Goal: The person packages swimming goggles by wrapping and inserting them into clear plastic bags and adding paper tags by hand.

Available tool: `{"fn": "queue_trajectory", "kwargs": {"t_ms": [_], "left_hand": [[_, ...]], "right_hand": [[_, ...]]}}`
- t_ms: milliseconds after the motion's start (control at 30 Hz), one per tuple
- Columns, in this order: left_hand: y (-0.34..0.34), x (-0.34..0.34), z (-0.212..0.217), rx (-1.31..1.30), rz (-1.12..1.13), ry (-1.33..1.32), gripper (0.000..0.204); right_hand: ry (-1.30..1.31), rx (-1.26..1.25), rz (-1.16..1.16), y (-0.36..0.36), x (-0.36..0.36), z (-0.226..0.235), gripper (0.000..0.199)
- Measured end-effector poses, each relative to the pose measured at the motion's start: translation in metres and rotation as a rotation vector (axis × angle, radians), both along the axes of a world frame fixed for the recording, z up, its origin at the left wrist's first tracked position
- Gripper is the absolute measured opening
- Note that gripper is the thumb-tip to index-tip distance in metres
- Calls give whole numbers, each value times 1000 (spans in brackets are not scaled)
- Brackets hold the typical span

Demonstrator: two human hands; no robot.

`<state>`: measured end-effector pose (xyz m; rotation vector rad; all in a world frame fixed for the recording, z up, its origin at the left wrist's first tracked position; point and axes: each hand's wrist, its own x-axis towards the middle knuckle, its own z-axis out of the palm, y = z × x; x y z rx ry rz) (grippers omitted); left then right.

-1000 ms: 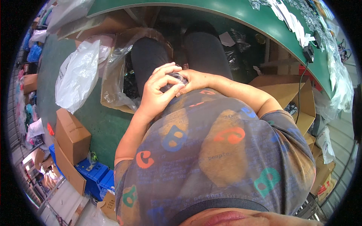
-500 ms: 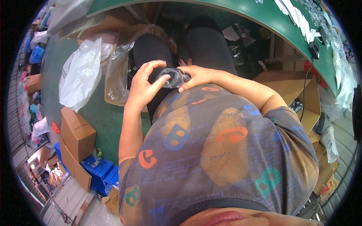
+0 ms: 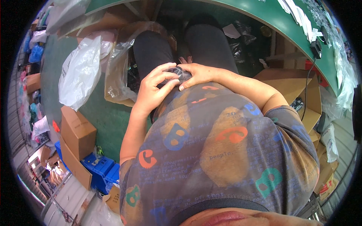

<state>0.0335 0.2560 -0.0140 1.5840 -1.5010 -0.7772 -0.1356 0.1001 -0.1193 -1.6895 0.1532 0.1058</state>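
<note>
— Green floor point(image 3: 105, 120) under the seated person, cardboard boxes point(image 3: 75, 132) left of the lap. What's held?

— Small dark, glossy, rounded object point(image 3: 180, 74), mostly hidden; its axis can't be told. Left hand point(image 3: 154, 90) fingers point(image 3: 166, 81) and right hand point(image 3: 198, 73) both clasp it above the lap. Beyond curves the green counter point(image 3: 264, 15).

A packing workshop: green workbench point(image 3: 264, 15), cardboard boxes point(image 3: 77, 132), plastic bags point(image 3: 79, 71), blue crates point(image 3: 100, 171).
</note>
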Motion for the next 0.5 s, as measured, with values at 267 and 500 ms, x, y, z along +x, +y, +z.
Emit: {"fn": "queue_trajectory", "kwargs": {"t_ms": [267,500], "left_hand": [[-1,-2,-8,81,53,254,14],[-14,-11,-3,9,83,58,13]], "right_hand": [[-64,-101,-67,2,-7,0,88],[-230,-27,-346,-8,-23,52,28]]}}
